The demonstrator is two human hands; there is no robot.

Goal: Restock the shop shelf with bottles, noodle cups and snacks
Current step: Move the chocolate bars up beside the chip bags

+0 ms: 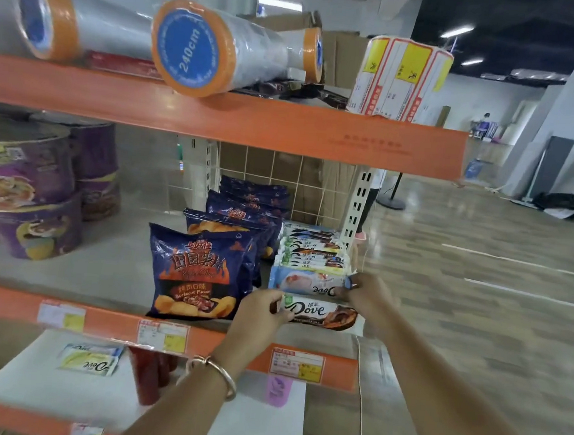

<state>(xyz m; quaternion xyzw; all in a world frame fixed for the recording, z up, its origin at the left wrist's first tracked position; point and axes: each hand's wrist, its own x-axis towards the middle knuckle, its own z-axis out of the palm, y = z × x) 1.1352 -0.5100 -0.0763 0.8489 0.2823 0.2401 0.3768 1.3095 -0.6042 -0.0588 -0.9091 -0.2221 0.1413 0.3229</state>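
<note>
Holding a brown Dove bar (321, 313) by both ends, I have my left hand (260, 313) pinched on its left end and my right hand (370, 297) closed on its right end at the shelf's (105, 323) front edge. Just behind the hands lies a pale blue Dove bar (308, 281), then more bars in a row. Left of my left hand stand chip bags (199, 272); further left, purple noodle cups (34, 228).

Bright, even indoor light from ceiling strip lights (457, 31) upper right; floor (481, 267) shows soft sheen. Wide-angle bend on orange shelf edges (218, 115). Motion blur across frame, worst at purple noodle cups (24, 176) and lower shelf.
</note>
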